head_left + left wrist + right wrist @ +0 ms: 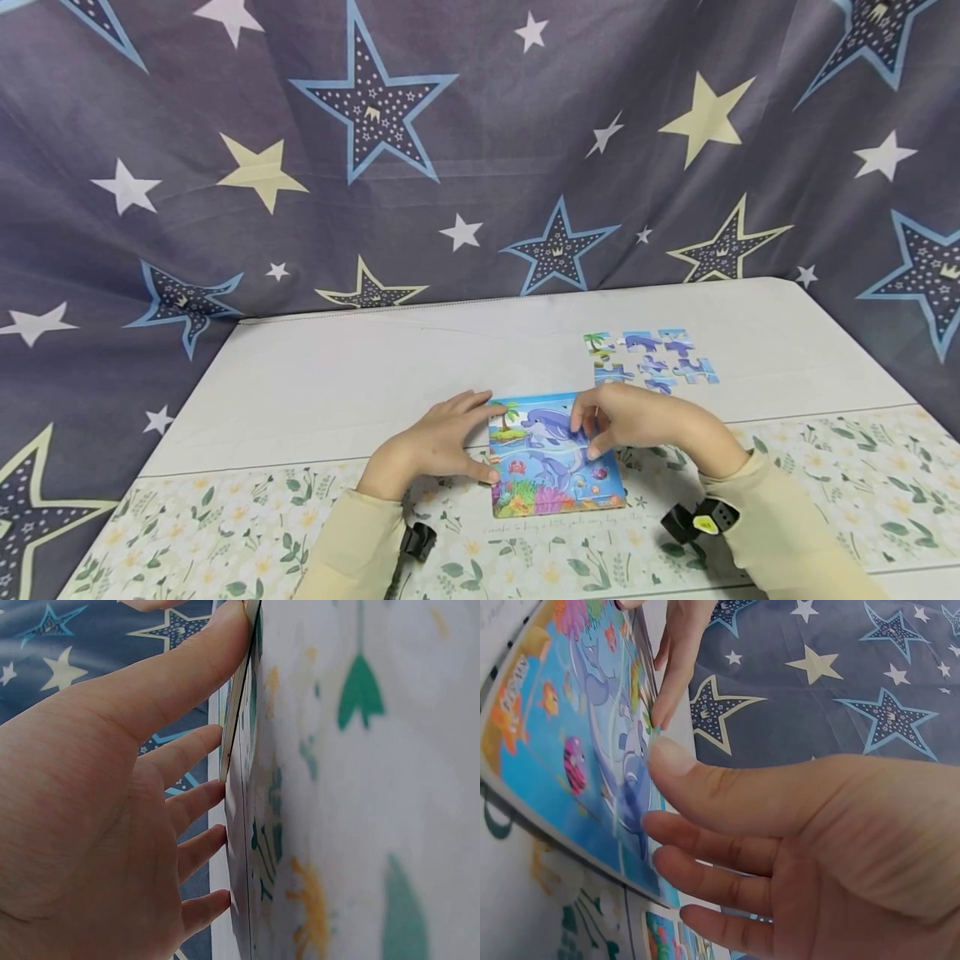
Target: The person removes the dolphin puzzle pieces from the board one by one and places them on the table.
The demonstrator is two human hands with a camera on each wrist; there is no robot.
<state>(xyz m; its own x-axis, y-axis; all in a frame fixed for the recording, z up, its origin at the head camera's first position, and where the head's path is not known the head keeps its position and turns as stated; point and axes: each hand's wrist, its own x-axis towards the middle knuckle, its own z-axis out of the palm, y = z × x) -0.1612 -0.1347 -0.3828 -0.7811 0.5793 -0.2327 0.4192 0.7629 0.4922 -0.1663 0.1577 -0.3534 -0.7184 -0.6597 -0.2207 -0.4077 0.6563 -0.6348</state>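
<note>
A square dolphin picture board (525, 471) with a sea scene lies on the table in front of me. My left hand (438, 442) rests along its left side, thumb at the lower left edge and fingers spread toward the top corner. Seen from the left wrist, the thumb (187, 664) touches the board's thin edge, and the other fingertips rest near it. Over the board's upper right part is my right hand (637, 417), its thumb and fingertips right at the picture. In the right wrist view nothing shows between the thumb (705, 784) and the loosely bent fingers (712, 844).
Behind the right hand, several loose jigsaw pieces (693, 371) with dolphin and palm parts lie on the white table (337, 383). A floral cloth strip (225, 525) runs along the front. The dark star-patterned curtain (465, 133) hangs behind the table.
</note>
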